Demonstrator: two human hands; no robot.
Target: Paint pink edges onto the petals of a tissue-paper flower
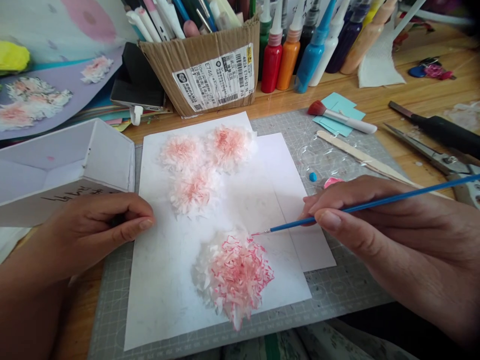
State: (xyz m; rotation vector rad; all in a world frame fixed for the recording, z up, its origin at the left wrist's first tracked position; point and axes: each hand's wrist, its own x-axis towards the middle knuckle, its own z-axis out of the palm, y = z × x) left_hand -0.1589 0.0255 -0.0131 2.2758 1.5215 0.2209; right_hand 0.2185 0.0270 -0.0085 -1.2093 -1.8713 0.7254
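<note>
A thin blue paintbrush [292, 224] is pinched in my right hand [386, 235]. Its fine tip touches or nearly touches the upper edge of a ruffled paper flower [240, 272]. That flower is white and pale pink, with bright pink along many petal edges; the petals on its left side are plain white. My left hand [101, 225] rests at the left edge of the white paper sheet [161, 300], thumb and forefinger together; whether anything is between them I cannot see. Farther up the sheet lie three paler flowers [195, 192] without the bright edging.
A grey cutting mat [112, 305] lies beneath the sheets. A white box [108, 155] stands at left, a cardboard box [210, 75] of pens behind, paint bottles [272, 62] beside it. A makeup-style brush [345, 118], wooden stick [360, 156] and scissors [442, 160] lie at right.
</note>
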